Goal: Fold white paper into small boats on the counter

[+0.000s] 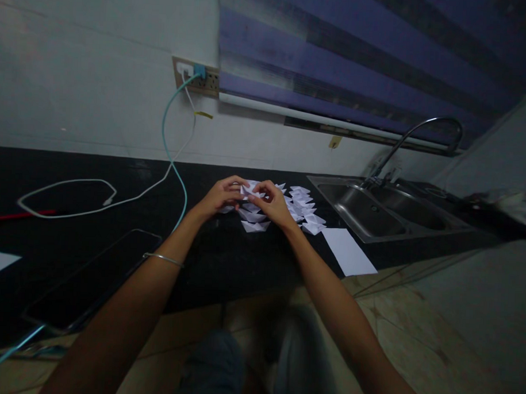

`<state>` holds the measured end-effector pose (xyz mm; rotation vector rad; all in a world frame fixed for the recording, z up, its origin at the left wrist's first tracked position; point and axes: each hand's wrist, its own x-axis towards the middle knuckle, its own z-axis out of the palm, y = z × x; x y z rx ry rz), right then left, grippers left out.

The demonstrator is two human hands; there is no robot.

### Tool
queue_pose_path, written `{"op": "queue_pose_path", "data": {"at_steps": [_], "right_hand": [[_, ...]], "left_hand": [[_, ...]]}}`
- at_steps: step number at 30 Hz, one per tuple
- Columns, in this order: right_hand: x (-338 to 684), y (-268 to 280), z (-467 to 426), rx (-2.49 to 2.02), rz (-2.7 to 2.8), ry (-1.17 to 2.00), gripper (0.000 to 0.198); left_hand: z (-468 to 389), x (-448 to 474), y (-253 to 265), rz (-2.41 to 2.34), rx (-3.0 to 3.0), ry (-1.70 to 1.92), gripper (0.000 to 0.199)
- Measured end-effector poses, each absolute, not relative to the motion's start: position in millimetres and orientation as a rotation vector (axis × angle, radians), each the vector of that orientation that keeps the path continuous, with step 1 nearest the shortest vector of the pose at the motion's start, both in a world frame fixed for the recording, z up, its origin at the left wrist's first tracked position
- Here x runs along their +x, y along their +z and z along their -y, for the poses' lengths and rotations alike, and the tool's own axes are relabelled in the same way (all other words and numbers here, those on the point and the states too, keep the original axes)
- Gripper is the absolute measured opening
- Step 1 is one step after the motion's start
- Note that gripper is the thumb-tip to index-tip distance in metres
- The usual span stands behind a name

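1. Step in hand (judgement): a small folded paper piece (pixel 249 188), approx. ctr of frame, is being shaped or adjusted w/ fingertips of both hands; exact fold can't be made out, b/c piece is partly hidden.
2. L hand (pixel 223 197): piece's left side is being pinched, thumb & fingers drawn in; exact contact is being hidden by the fingers.
3. R hand (pixel 275 204): opp. side is being pinched betw. thumb & index.
4. Column of folded boats (pixel 254 225) is being partly covered by the hands, just below the piece in frame; whether they're being touched by it can't be told.
5. Second cluster of boats (pixel 303 205) is being seen in rough rows right of ctr, on the black counter (pixel 238 271).
6. Flat white sheet (pixel 348 252) is being seen lying unfolded, lower right of that cluster, near sink (pixel 370 215).
7. Next move (judgement): light, even pressure is being called for on both sides, w/ care being taken that boats beneath aren't being knocked.
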<state>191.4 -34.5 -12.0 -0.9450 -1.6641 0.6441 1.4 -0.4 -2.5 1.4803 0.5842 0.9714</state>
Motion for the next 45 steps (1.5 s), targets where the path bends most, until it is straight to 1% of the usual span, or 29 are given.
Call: {"op": "queue_pose_path", "data": {"at_steps": [2, 4, 6, 8, 11, 15, 20, 24, 29, 35, 40, 42, 45], "right_hand": [[193, -16, 30, -0.951, 1.633, 0.574, 0.029], [196, -20, 26, -0.947, 1.594, 0.523, 0.028], [198, -23, 22, -0.922, 1.570, 0.557, 0.028], [201, -24, 19, -0.885, 1.575, 0.673, 0.029], [205, -25, 17, -0.860, 1.596, 0.796, 0.027], [206, -25, 18, -0.847, 1.550, 0.768, 0.021], [206, -23, 20, -0.790, 1.501, 0.770, 0.026], [208, -20, 22, -0.807, 1.518, 0.777, 0.025], [210, -22, 19, -0.875, 1.557, 0.724, 0.027], [206, -24, 17, -0.860, 1.557, 0.594, 0.026], [203, -20, 23, -0.866, 1.543, 0.581, 0.026], [202, -18, 25, -0.853, 1.542, 0.590, 0.025], [199, -16, 29, -0.842, 1.543, 0.603, 0.025]], "left_hand": [[2, 3, -2, -0.627, 1.499, 1.008, 0.031], [3, 4, -2, -0.665, 1.515, 1.061, 0.024], [4, 5, -1, -0.710, 1.546, 1.124, 0.020], [3, 4, -1, -0.742, 1.593, 1.169, 0.017], [-1, 1, -3, -0.754, 1.662, 1.181, 0.019], [-6, -3, -8, -0.732, 1.648, 1.259, 0.027], [-7, -5, -8, -0.771, 1.688, 1.344, 0.020], [-7, -8, -7, -0.793, 1.693, 1.348, 0.017], [-5, -8, -6, -0.634, 1.756, 1.301, 0.016], [-7, -3, -9, -0.714, 1.682, 1.247, 0.030], [-1, 0, -11, -0.749, 2.080, 1.006, 0.031], [2, 2, -12, -0.748, 2.222, 0.997, 0.035], [5, 6, -13, -0.796, 2.272, 1.049, 0.037]]}}
